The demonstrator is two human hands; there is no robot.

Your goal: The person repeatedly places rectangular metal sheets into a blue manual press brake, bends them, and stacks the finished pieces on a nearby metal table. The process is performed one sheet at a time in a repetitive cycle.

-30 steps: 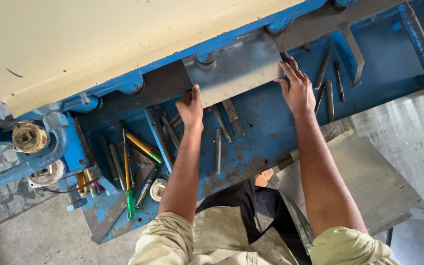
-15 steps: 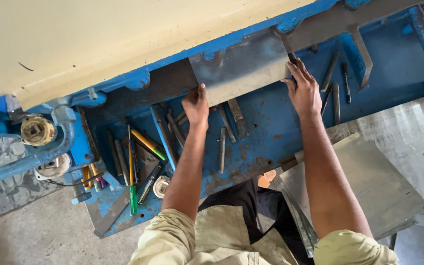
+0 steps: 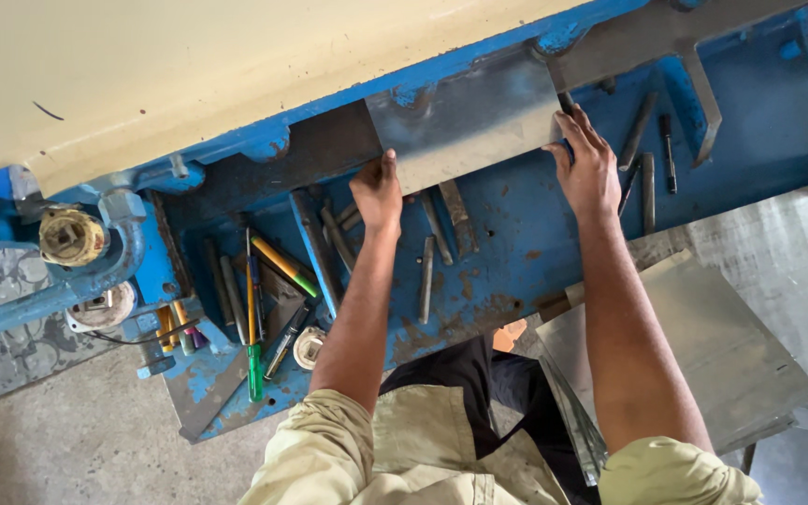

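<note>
The blue machine bed [image 3: 516,271] is littered with tools; on it your left hand [image 3: 378,192] pinches the near left corner of the grey metal sheet [image 3: 465,117], while your right hand [image 3: 591,168] presses flat fingers along its right edge, under the cream housing [image 3: 189,65]

A thin grey sheet-metal plate [image 3: 465,122], roughly rectangular, dull with faint blue reflections; lying flat on the blue machine bed, far edge under the cream guard.
</note>
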